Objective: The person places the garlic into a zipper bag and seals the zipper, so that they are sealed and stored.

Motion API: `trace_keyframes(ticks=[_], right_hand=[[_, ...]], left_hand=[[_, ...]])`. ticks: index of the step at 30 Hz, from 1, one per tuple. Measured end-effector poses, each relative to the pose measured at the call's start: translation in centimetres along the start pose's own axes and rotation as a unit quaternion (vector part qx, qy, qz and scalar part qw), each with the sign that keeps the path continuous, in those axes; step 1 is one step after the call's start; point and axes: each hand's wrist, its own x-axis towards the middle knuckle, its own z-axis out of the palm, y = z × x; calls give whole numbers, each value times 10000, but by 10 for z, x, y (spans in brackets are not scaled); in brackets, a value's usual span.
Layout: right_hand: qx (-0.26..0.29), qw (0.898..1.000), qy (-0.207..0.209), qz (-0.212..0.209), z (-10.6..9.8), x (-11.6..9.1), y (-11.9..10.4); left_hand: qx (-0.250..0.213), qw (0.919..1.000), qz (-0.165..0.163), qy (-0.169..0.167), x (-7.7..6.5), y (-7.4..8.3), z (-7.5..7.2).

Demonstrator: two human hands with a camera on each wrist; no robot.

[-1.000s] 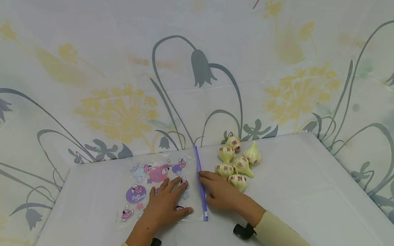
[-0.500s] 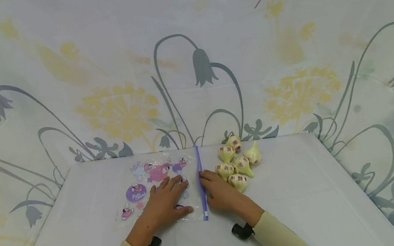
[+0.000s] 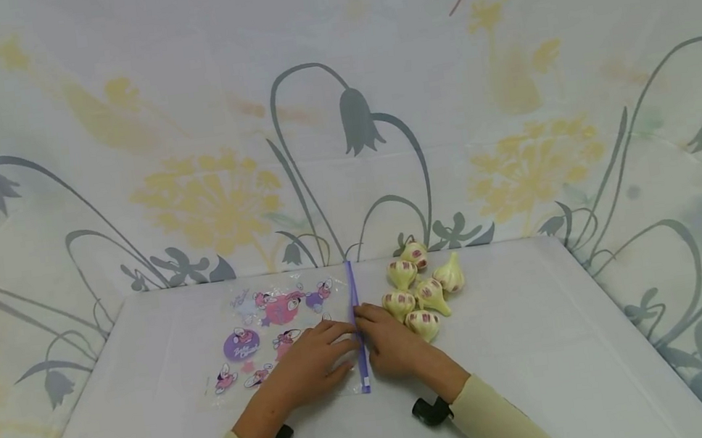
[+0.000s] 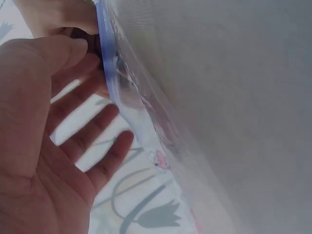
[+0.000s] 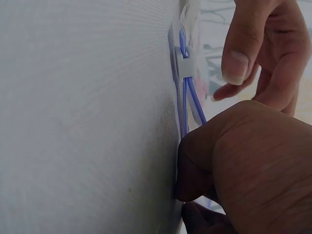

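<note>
the clear printed bag point(image 3: 273, 338) lies flat on the desk point(image 3: 537, 342), purple strip point(image 3: 351, 285) parted by its slider point(image 5: 185, 66); opening looks begun, not finished. the right hand point(image 3: 395, 338) pinches the strip, fingers bent; the left hand point(image 3: 315, 358), relaxed, grasps nothing, fingertips near it. six garlic bulbs point(image 3: 430, 295) lie outside.
</note>
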Motion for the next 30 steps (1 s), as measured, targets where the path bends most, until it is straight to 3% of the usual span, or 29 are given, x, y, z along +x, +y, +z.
trace_keyframes(ticks=[4, 6, 12, 21, 26, 30], right_hand=[[61, 9999, 69, -68, 0, 0, 1], [74, 9999, 106, -103, 0, 1, 1], [112, 9999, 4, 45, 1, 0, 1], [75, 9997, -25, 223, -2, 0, 0], [139, 9997, -50, 218, -1, 0, 0], [120, 9997, -53, 182, 0, -1, 0]], left_hand=[[194, 9974, 613, 322, 5, 0, 5], [305, 9958, 764, 412, 7, 0, 7], [750, 9946, 676, 229, 12, 3, 8], [1283, 9916, -57, -163, 15, 10, 4], [1222, 9868, -774, -733, 12, 20, 1], [905, 9794, -1445, -1085, 11, 31, 0]])
